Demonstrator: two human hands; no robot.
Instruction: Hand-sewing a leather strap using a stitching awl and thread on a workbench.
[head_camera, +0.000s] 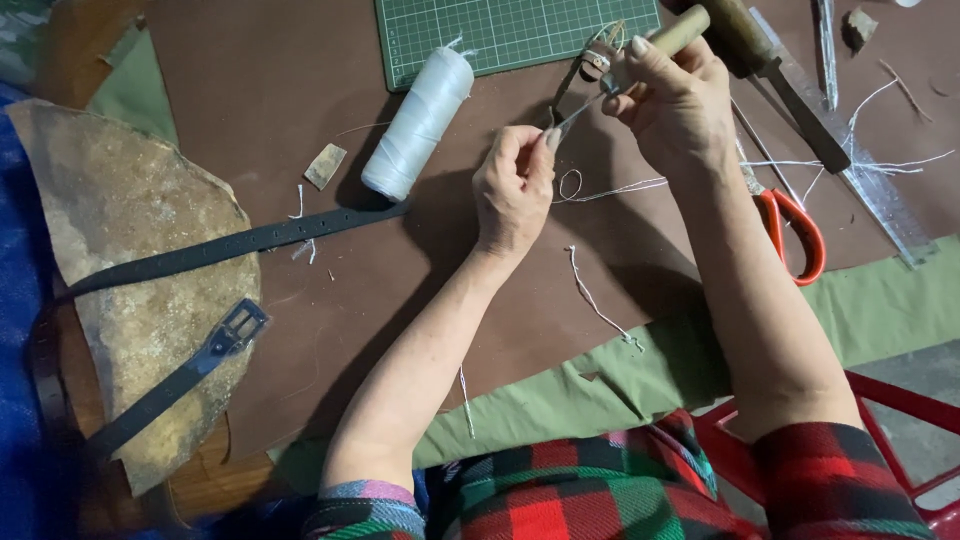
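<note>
My right hand (675, 100) grips a wooden-handled awl (680, 32) together with a small leather piece (598, 58) up near the green cutting mat (500, 35). My left hand (513, 190) pinches a thin metal needle (572, 118) that points up toward that piece. White thread (620, 186) trails from there across the brown leather sheet (290, 90). A spool of white thread (418, 122) lies to the left of my left hand.
A black belt with buckle (215, 345) lies at left over a worn round leather piece (110, 210). Red-handled scissors (795, 232), a knife (800, 105) and a clear ruler (880, 190) lie at right. Green cloth (880, 300) covers the near edge.
</note>
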